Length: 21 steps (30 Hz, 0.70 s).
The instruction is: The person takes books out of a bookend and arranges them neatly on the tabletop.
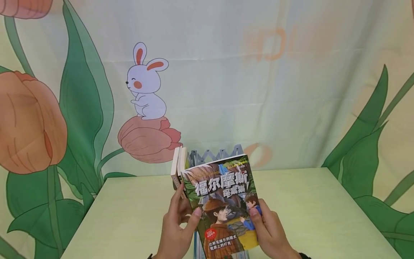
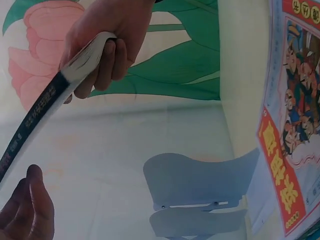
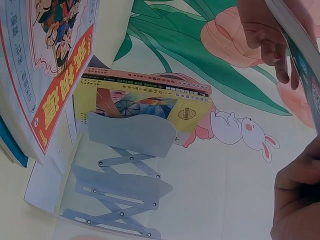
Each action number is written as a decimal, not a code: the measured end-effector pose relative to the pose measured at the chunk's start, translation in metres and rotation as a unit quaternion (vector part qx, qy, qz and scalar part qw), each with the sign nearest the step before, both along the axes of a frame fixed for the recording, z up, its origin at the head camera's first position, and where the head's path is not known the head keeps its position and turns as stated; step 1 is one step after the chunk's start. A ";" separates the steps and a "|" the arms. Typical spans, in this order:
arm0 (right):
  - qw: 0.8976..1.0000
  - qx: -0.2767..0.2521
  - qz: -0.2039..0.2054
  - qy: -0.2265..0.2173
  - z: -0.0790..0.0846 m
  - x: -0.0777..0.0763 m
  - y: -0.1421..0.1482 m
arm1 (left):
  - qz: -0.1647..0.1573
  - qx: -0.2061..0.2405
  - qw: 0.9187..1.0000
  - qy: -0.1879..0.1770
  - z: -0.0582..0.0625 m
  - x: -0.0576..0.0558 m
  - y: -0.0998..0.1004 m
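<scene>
A paperback book [image 1: 223, 208], with a cartoon cover and large white Chinese title, is held tilted in front of me. My right hand [image 1: 271, 230] grips its right edge, thumb on the front cover. My left hand [image 1: 178, 223] is at the spine side, its thumb overlapping the cover's left edge. In the left wrist view, the left fingers [image 2: 32, 205] are fairly straight beside the spine [image 2: 32, 115]. The right wrist view shows them loosely extended behind the book, with a gap. Blue-white books with a red title band [image 3: 65, 90] lie stacked beneath.
A grey-blue folding metal bookend [image 3: 125, 185] stands on the pale table [image 1: 129, 216]. Several upright books [image 3: 150, 100] stand at its left end. A curtain [image 1: 226, 90] printed with tulips and a rabbit hangs behind the table.
</scene>
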State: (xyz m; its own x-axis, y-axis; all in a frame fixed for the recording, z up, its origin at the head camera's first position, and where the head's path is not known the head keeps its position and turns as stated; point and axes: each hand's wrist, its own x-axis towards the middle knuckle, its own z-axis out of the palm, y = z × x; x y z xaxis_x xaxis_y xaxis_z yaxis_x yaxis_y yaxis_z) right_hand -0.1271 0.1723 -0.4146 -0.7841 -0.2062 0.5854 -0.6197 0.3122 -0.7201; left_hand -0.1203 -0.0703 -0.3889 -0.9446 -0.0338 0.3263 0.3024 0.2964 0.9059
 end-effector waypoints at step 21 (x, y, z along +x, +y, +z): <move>0.999 0.012 -0.020 -0.042 -0.010 0.003 -0.004 | 0.005 0.031 0.999 -0.019 -0.025 0.013 0.004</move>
